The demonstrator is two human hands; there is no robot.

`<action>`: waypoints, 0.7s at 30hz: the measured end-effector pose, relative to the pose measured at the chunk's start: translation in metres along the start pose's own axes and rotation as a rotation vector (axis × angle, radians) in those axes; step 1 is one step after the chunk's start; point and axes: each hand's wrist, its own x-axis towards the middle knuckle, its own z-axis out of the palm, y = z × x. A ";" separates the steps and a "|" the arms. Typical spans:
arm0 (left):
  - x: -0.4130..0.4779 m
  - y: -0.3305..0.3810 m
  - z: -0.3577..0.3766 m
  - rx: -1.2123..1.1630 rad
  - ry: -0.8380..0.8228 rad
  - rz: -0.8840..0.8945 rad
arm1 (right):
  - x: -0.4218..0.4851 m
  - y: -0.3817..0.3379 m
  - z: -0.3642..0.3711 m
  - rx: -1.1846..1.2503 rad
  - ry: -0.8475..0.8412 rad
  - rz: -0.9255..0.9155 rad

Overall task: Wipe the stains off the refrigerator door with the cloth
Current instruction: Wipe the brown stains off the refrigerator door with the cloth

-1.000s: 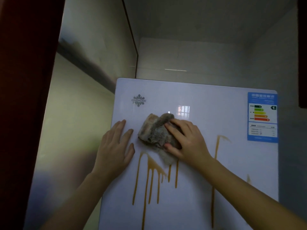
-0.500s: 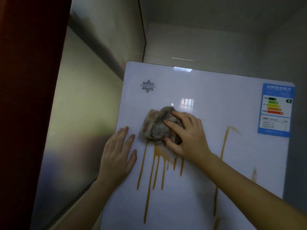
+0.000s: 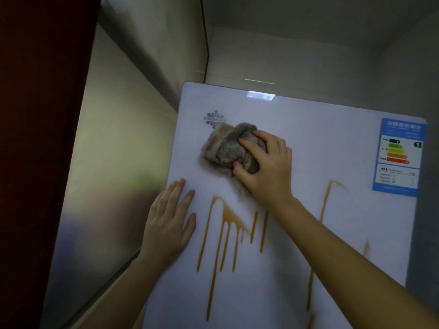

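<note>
The white refrigerator door [image 3: 320,143] fills the middle of the head view. Brown-orange drip stains [image 3: 225,229] run down its centre, and a second long streak [image 3: 325,200] runs down at the right. My right hand [image 3: 266,167] presses a bunched grey-brown cloth [image 3: 223,148] flat against the door, just below the logo [image 3: 213,118] and above the drips. My left hand [image 3: 169,219] lies flat with fingers apart on the door's left edge, holding nothing.
A blue energy label [image 3: 399,157] is stuck at the door's upper right. A shiny metal panel [image 3: 114,162] stands to the left of the door, with a dark red surface [image 3: 35,115] beyond it. Grey walls rise behind.
My right hand has slid the cloth up the door, away from the top of the drips toward the logo. The left hand stays flat on the door's left edge.
</note>
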 end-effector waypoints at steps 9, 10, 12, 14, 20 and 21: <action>-0.002 0.002 0.002 -0.024 0.005 -0.021 | 0.025 0.009 0.003 -0.046 -0.108 -0.259; -0.003 0.002 0.002 -0.030 0.005 -0.026 | 0.036 0.011 0.002 -0.041 -0.078 -0.183; -0.004 0.002 0.003 -0.036 0.003 -0.028 | 0.057 0.007 0.005 -0.026 -0.016 -0.032; -0.005 0.002 0.004 -0.041 0.008 -0.029 | 0.071 -0.005 0.014 -0.010 0.027 0.059; -0.004 0.004 0.005 -0.042 0.022 -0.034 | 0.066 -0.031 0.036 -0.006 -0.190 -0.363; -0.004 0.004 0.005 -0.044 0.022 -0.035 | 0.071 -0.028 0.035 -0.013 -0.178 -0.373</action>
